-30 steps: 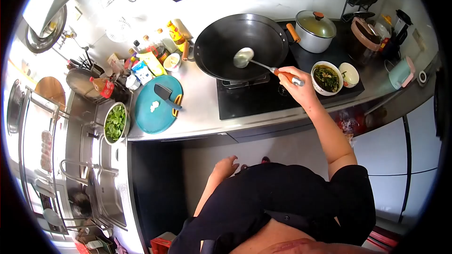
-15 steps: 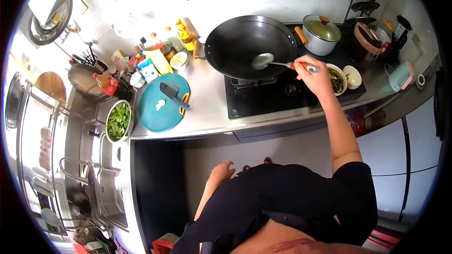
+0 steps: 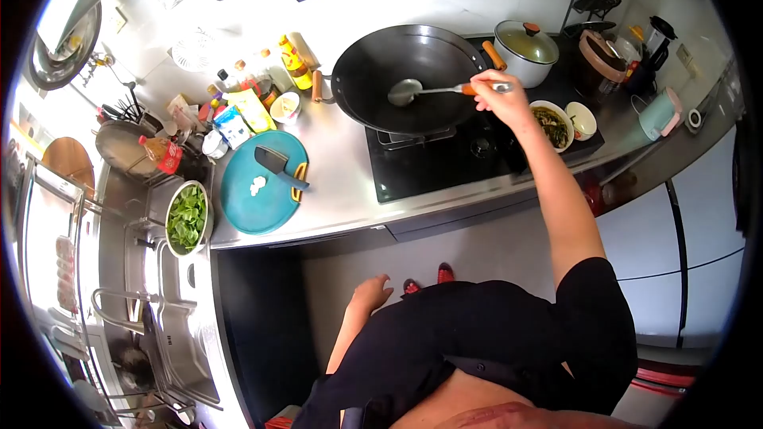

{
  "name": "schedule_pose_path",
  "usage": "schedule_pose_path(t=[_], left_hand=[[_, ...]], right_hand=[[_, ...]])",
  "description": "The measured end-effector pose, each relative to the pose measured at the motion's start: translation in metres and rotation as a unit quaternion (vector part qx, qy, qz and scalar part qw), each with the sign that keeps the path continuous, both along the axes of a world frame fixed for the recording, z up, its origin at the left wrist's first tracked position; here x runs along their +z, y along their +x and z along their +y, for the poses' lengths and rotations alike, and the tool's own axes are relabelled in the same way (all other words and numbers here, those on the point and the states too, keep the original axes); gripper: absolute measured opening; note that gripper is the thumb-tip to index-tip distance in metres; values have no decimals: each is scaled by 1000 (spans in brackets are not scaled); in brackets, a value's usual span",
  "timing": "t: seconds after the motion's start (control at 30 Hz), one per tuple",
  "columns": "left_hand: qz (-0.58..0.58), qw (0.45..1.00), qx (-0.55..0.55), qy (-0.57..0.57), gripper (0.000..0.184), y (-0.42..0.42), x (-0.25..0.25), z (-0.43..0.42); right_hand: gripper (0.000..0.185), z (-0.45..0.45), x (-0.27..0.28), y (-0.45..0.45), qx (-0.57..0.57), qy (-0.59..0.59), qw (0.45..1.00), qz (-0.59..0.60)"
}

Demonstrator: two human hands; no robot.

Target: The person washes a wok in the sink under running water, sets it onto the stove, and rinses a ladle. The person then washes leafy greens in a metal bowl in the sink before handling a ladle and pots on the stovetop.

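My right hand [image 3: 501, 95] is closed round the orange-and-metal handle of a ladle [image 3: 407, 92]. The ladle's bowl is inside a large black wok [image 3: 373, 59] with wooden handles, standing on the black stove [image 3: 413, 171]. Whether its bowl holds anything is too small to make out. Low at my side, in front of the counter, hangs my left hand [image 3: 371, 294], its fingers loosely apart and nothing in it.
A white lidded pot [image 3: 520, 67] is behind a bowl of cooked greens [image 3: 550, 125] on the right. Left of the stove, a teal cutting board [image 3: 246, 206] bears a knife [image 3: 278, 165] and chopped white pieces [image 3: 257, 185]. Leafy greens [image 3: 187, 218] fill a bowl beside the sink [image 3: 184, 349].
The ladle has moved left within the wok, my right hand going with it. The whole view has shifted slightly. My left hand stays low at my side.
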State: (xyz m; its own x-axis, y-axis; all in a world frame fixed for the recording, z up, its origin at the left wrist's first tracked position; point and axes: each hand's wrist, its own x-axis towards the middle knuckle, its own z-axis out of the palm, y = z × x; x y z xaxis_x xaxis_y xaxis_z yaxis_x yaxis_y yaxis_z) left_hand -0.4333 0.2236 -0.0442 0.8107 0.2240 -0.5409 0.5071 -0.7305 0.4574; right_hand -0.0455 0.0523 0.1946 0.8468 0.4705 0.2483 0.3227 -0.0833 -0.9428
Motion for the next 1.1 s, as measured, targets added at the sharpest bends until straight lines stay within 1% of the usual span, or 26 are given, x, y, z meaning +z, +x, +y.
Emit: schedule_pose_path(t=[0.03, 0.07, 0.13, 0.17, 0.23, 0.27, 0.3, 0.37, 0.4, 0.43, 0.5, 0.57, 0.63, 0.7, 0.73, 0.77, 0.83, 0.87, 0.97, 1.0, 1.03, 1.1], left_hand=[[3, 1000, -2, -1, 37, 5, 1, 3], [-6, 1000, 5, 1, 37, 8, 4, 5], [-24, 999, 21, 5, 37, 12, 12, 5], [-26, 999, 27, 6, 37, 11, 12, 7], [-28, 999, 35, 3, 37, 9, 11, 9], [-23, 999, 26, 3, 37, 6, 9, 8], [-20, 1000, 17, 5, 37, 3, 7, 9], [-16, 1000, 7, 4, 36, 3, 5, 9], [-16, 1000, 8, 2, 36, 5, 5, 9], [-17, 1000, 11, 0, 36, 8, 6, 8], [-24, 999, 22, 1, 37, 10, 11, 6], [-30, 999, 30, -4, 37, 6, 11, 5], [-40, 999, 32, -16, 37, 1, 4, 6], [-13, 1000, 23, -8, 37, -6, 1, 4], [-2, 1000, 18, -3, 37, -6, 0, 4], [2, 1000, 15, -3, 37, -5, -1, 3], [7, 1000, 11, -1, 37, -1, -3, 3], [-1, 1000, 7, 2, 37, 2, -2, 3], [-19, 1000, 1, 5, 37, 7, 7, -1], [-27, 1000, 2, 4, 37, 7, 9, -2], [-35, 999, 3, 4, 37, 7, 10, -2], [-33, 999, 3, 2, 37, 5, 8, -1]], right_hand=[[16, 3, -5, 1, 8, 28, 1000, -7], [16, -2, -4, 4, -9, -16, 1000, -5], [18, -15, 37, -16, -35, -94, 995, 6], [19, -25, 52, -20, -19, -104, 994, -11], [15, -34, 64, -13, -23, -144, 989, -27], [16, -30, 64, -13, -26, -148, 989, -15], [17, -23, 50, -6, -17, -113, 993, -13], [16, -4, 10, 1, 19, -55, 996, -71], [15, 3, 1, -3, 35, -56, 996, -62], [14, 5, -5, -8, 30, -29, 997, -61], [14, -9, 6, -16, 28, -65, 997, -34], [15, -28, 19, -20, 33, -112, 992, -48], [14, -38, 20, -19, 12, -144, 960, -242], [15, -36, 18, -27, 14, -184, 904, -385], [15, -32, 13, -32, 24, -188, 885, -426], [14, -28, 7, -39, 32, -197, 885, -419], [16, -23, 2, -52, 65, -160, 911, -375], [18, -23, 5, -60, 79, -118, 949, -283], [18, -29, 14, -60, 93, -121, 958, -243], [18, -30, 8, -53, 70, -148, 933, -321], [19, -32, 2, -51, 56, -194, 905, -374], [20, -32, -4, -46, 26, -282, 832, -477]])
